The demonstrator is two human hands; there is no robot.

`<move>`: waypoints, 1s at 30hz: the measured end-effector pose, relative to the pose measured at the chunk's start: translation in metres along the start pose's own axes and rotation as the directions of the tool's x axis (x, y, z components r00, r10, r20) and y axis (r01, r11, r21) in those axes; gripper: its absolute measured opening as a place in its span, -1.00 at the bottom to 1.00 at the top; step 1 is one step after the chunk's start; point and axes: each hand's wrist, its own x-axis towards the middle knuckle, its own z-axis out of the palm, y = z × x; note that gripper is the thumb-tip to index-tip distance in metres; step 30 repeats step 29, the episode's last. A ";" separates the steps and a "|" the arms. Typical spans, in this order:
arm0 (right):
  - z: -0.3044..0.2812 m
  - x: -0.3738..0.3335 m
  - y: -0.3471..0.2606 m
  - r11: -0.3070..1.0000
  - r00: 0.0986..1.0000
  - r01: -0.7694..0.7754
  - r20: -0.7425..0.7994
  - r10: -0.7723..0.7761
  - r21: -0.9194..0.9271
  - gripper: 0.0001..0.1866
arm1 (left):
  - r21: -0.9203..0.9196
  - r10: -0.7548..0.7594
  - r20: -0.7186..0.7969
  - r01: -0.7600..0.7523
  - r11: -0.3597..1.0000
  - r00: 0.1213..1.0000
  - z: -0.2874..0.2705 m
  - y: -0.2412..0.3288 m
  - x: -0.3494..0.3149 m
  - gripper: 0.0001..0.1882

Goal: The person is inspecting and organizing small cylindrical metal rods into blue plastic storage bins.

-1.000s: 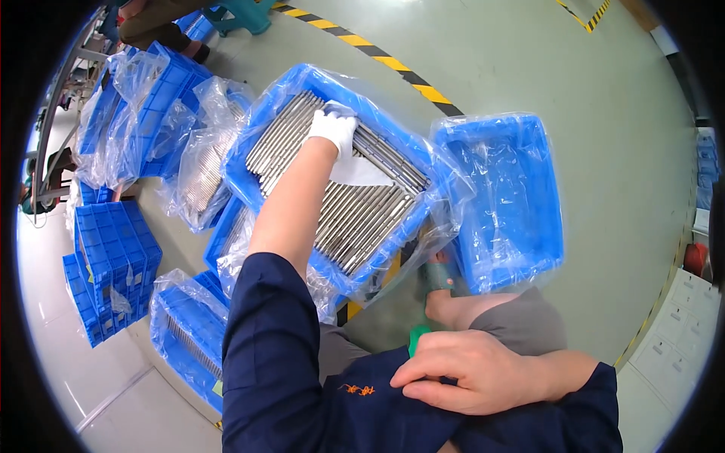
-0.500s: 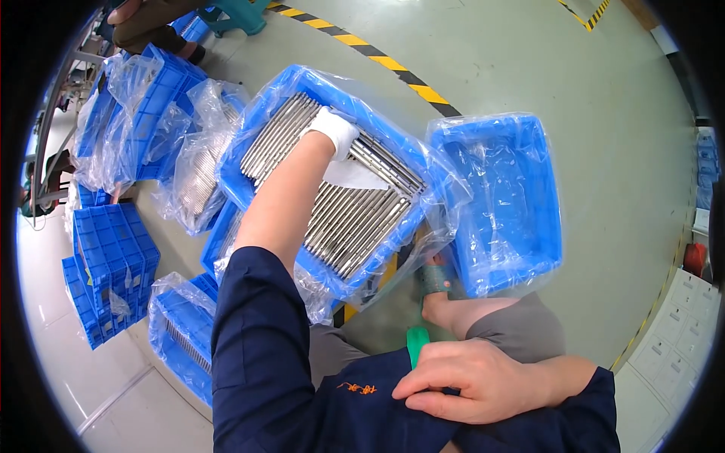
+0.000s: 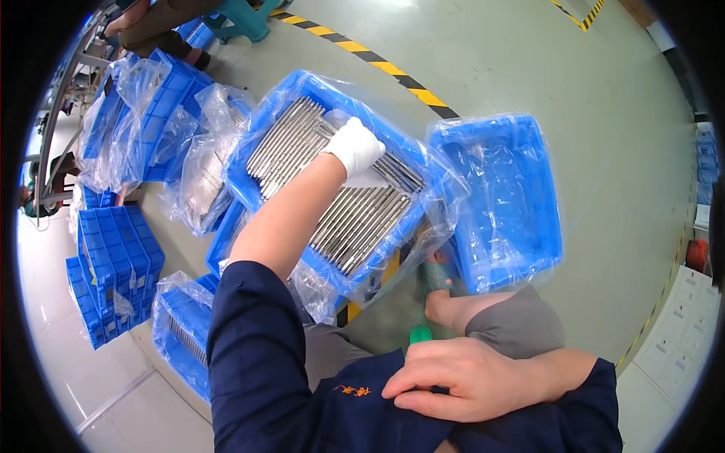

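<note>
My left hand (image 3: 353, 147), in a white glove, is over the far side of a plastic-lined blue crate (image 3: 234, 170) of metal rods (image 3: 359, 226). Its fingers are curled down, and whatever they may grip is hidden beneath the glove. Under and beside the hand lies a white sheet (image 3: 367, 179) on the rods, which are laid in slanting rows. My bare right hand (image 3: 461, 381) rests on my lap, its thumb apart from loosely bent fingers and nothing in its grasp.
At the right stands a blue crate (image 3: 555, 204) lined with clear plastic. Bagged crates (image 3: 170, 98) and a stack of crates (image 3: 121, 264) are on the left. Another person's leg (image 3: 170, 23) and a teal stool (image 3: 242, 23) appear at the far left. Striped tape (image 3: 389, 68) crosses the floor.
My left hand has shifted right and slightly nearer across the rods, and its fingers now curl more visibly. My right hand stays on my lap.
</note>
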 end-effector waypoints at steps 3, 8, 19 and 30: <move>0.005 0.000 -0.008 1.000 1.000 -0.009 0.003 0.009 -0.004 -0.87 | -0.014 -0.079 -0.022 0.079 0.997 0.997 -0.020 -0.001 -0.022 -0.86; 0.026 0.003 -0.011 0.996 0.996 0.084 0.022 -0.083 -0.042 -0.89 | -0.196 -0.346 -0.022 0.336 0.921 0.938 -0.040 -0.001 -0.087 -0.85; 0.087 0.032 -0.021 0.985 0.983 0.162 0.096 -0.155 -0.063 -0.88 | -0.816 -0.648 0.383 -0.088 -0.571 0.658 -0.094 0.148 -0.272 -0.87; 0.155 0.057 0.023 0.806 0.889 -0.308 0.455 0.054 0.505 -0.47 | -0.341 -0.592 0.115 -0.527 -0.778 0.798 -0.109 0.314 -0.356 -0.78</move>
